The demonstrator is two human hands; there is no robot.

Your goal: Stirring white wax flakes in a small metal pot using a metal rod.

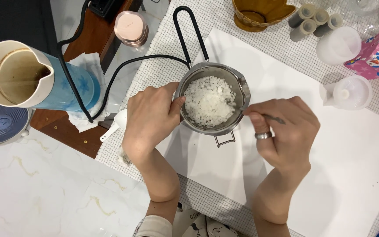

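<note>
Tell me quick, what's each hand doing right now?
Left hand: closed on the rim of the small metal pot of white flakes.
Right hand: closed on a thin metal utensil reaching into the pot.

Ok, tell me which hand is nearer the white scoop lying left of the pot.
Left. The left hand lies just right of the white scoop, gripping the pot rim; the right hand is beyond the pot.

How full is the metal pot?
Partly full: white flakes cover the pot bottom, its inner wall bare above them.
</note>
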